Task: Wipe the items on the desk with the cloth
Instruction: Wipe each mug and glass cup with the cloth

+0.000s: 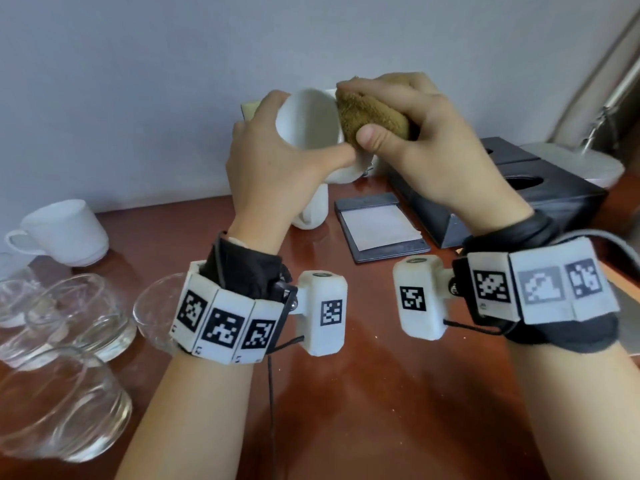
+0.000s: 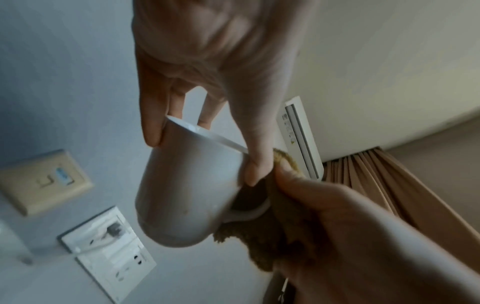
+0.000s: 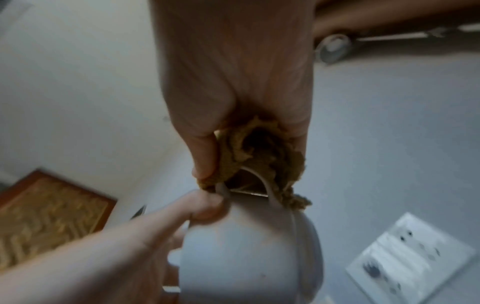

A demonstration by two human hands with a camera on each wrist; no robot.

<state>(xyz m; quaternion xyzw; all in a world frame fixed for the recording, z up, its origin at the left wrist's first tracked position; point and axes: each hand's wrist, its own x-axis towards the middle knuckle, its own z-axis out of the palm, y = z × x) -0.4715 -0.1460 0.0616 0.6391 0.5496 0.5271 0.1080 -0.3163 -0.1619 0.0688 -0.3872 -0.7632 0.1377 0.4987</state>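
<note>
left hand [image 1: 273,161] gripping mug [image 1: 308,119], right hand [image 1: 426,140] clutching cloth [image 1: 370,116]

Head view: soft, even daylight, moderately bright; no hard shadows. Glossy reddish-brown wooden table [image 1: 398,393] shows pale sheen patches near frame bottom. Clear glass tumblers [image 1: 62,403] left of table centre smeared, edges stretched by wide-angle lens. Round white lamp base [image 1: 571,161] at table's far right corner soft, slightly washed out. Wrist views: dim, grainy, colours muted. White ceramic mug [image 2: 187,185] grey-toned in left wrist view; white wall socket plate [image 2: 109,253] beyond blurred. Right wrist view blurrier overall, background streaked.
</note>
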